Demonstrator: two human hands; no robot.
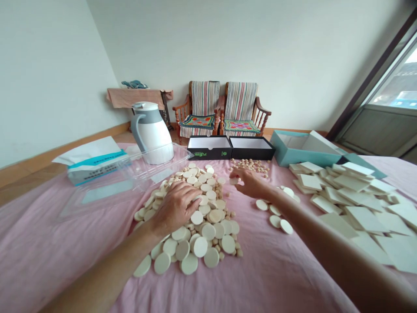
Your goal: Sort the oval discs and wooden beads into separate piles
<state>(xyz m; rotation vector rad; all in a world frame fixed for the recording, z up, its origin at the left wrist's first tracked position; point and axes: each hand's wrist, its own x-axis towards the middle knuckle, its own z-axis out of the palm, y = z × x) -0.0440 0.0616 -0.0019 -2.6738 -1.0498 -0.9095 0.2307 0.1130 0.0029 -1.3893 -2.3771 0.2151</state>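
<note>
A heap of round pale wooden discs [200, 247] lies on the pink cloth, with small wooden beads along its right edge. My left hand [177, 204] rests over the upper part of this heap, palm down, its fingers stretched across the discs and the thumb apart from them. What lies under the palm is hidden. To the right of the heap, my right hand [249, 183] pinches one wooden disc [233, 181] just above the cloth. Beneath my right forearm is a smaller group of loose discs [275, 221].
Small wooden beads [250, 165] are piled before two black boxes [210, 153]. Square wooden tiles [365, 217] spread at right beside a teal box [293, 152]. At left are a clear plastic tray [107, 191], a tissue pack [94, 167] and a white jug [156, 134].
</note>
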